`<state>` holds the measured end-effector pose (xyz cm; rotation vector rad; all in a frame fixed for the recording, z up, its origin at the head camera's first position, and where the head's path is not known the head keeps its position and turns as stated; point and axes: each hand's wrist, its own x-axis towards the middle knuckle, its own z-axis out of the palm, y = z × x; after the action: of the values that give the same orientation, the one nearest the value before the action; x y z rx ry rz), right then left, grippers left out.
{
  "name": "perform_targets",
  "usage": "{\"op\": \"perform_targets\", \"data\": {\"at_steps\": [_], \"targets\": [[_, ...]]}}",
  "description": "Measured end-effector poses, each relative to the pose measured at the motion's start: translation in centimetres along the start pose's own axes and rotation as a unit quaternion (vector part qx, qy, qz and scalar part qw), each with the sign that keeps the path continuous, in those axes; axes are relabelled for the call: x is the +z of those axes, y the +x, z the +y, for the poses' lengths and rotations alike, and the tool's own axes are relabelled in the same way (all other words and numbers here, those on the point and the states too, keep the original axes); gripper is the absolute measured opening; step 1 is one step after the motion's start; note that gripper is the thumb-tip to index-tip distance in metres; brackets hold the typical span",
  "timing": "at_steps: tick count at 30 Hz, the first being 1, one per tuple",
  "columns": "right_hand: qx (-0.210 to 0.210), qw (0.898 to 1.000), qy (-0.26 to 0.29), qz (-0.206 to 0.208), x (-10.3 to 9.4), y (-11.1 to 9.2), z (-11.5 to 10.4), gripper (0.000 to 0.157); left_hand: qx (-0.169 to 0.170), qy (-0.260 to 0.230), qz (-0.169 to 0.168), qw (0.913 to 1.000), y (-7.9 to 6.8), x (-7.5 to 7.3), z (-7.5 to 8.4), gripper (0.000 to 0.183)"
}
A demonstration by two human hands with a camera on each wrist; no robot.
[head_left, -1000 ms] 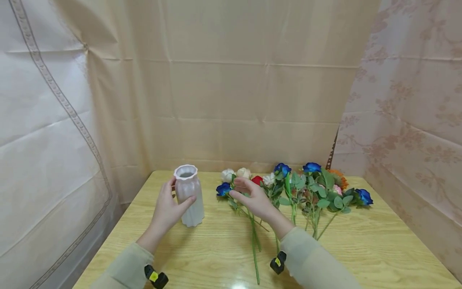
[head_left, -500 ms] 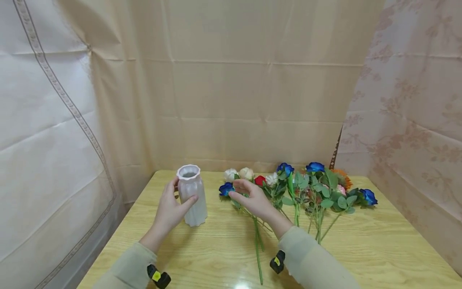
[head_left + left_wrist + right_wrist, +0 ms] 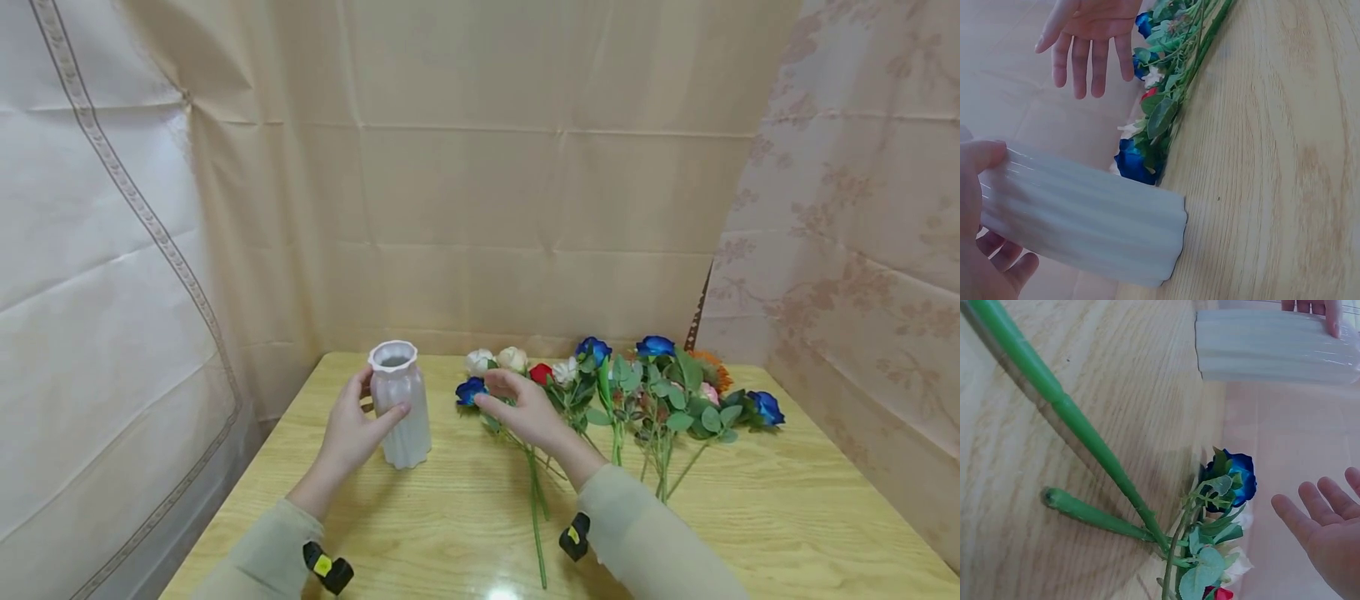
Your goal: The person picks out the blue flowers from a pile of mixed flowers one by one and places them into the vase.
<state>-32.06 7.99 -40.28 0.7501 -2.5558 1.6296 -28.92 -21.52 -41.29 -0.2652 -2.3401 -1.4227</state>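
Note:
A white ribbed vase (image 3: 406,421) with a scalloped rim stands upright on the wooden table. My left hand (image 3: 348,429) holds it from the left, thumb across the near side and fingers round the back. In the left wrist view the curled fingertips show beyond the vase (image 3: 1091,215). To the right, my right hand (image 3: 528,412) hovers with spread, relaxed fingers and nothing in it. It overlaps a blue rose (image 3: 470,391) in the head view. The right wrist view shows its fingers (image 3: 1319,506) apart from the blue rose (image 3: 1238,478).
Artificial flowers lie in a row on the table (image 3: 450,533): white roses (image 3: 512,359), a red rose (image 3: 540,374), more blue roses (image 3: 656,346) and an orange bloom (image 3: 712,371). Their green stems (image 3: 537,525) point toward the front. Cloth curtains (image 3: 525,192) hang behind and at both sides.
The head view has shifted slightly, so everything sits a little further right than a second ago. Both hands and the vase keep their places relative to the table.

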Motion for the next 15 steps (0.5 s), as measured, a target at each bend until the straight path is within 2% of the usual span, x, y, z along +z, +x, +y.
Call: {"op": "perform_targets", "data": {"at_steps": [9,15], "targets": [[0.008,0.998,-0.055,0.011,-0.5,0.9,-0.5,0.063,-0.014,-0.004,-0.012,0.9998,0.2,0.1,-0.1,0.082],[0.016,0.997,-0.072,0.01,-0.8,1.7,-0.9,0.064,-0.021,-0.005,-0.015,0.9997,0.1,-0.2,-0.1,0.083]]}}
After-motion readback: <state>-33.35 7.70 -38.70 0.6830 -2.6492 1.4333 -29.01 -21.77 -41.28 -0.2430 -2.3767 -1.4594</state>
